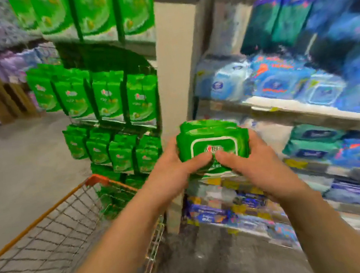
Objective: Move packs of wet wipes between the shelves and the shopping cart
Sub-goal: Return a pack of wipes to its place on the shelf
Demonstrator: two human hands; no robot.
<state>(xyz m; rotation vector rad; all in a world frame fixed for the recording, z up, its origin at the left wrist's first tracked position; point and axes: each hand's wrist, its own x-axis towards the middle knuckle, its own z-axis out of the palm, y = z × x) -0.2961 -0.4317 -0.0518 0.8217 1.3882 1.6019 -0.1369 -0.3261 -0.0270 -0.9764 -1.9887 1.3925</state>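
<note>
At the centre of the head view, slightly toward 3 o'clock, a stack of green wet-wipe packs (213,146) is held in mid-air between both hands. The left hand (174,171) is wrapped round the stack's left end, its thumb laid across the front label; the right hand (250,165) is wrapped round the right end, its thumb meeting the other on the label. More than one pack appears to be stacked there, though the exact count cannot be told through the blur.

At 7 o'clock the wire shopping cart (55,223) with its orange rim is seen, apart from the stack; its basket shows only mesh where it is visible. At 10 o'clock a rack of green packs (105,100) stands in rows, and at 2 to 4 o'clock shelves of blue packs (281,77) are ranged behind a pale pillar (173,73).

The step in hand is judged to be a carry between cart and shelves; the direction cannot be settled from this moment alone. If the cart is the goal, the stack must be swung toward 7 o'clock and lowered past the rim before release; if the rack, it must be lifted toward 10 o'clock and a free slot found. Either way the two-handed squeeze should be kept so the packs do not slide apart.
</note>
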